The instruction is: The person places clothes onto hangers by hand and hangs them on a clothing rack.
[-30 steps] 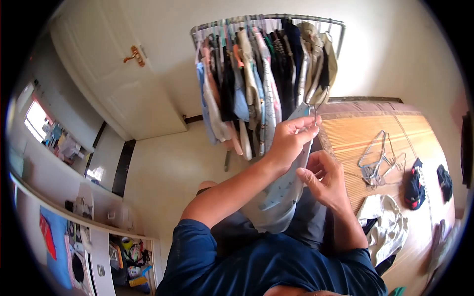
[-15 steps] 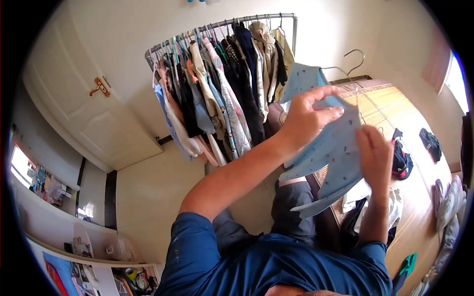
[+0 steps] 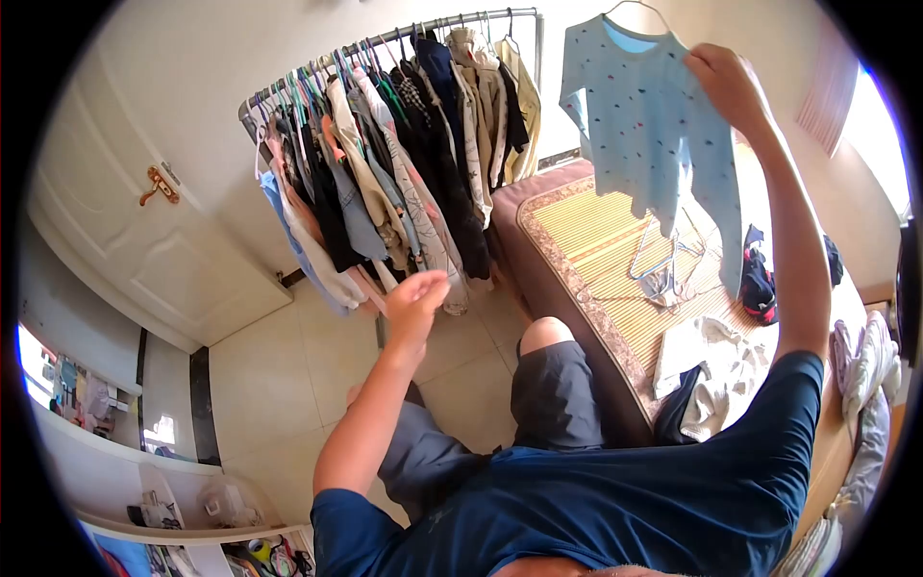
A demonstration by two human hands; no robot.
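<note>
A light blue shirt (image 3: pixel 639 120) with small dark and red prints hangs on a wire hanger (image 3: pixel 646 8) at the upper right. My right hand (image 3: pixel 726 82) is raised and closed on the shirt's shoulder, by the neckline. The hanger's hook is cut off by the top of the view. Over the floor, in front of the clothes rack (image 3: pixel 394 38), my left hand (image 3: pixel 413 306) is held out with loosely bent fingers, thumb apart and nothing in it.
Many garments hang on the rack. Beside me, the bed with a woven mat (image 3: pixel 601 255) holds loose hangers (image 3: pixel 668 264), a white garment (image 3: pixel 716 370) and dark clothes (image 3: pixel 760 279). A white door (image 3: pixel 144 212) stands left, open shelves (image 3: pixel 183 539) lower left.
My right hand has lifted the shirt up and away, so it now hangs spread out. My left hand has left the shirt and moved down and left. The view has shifted slightly.
</note>
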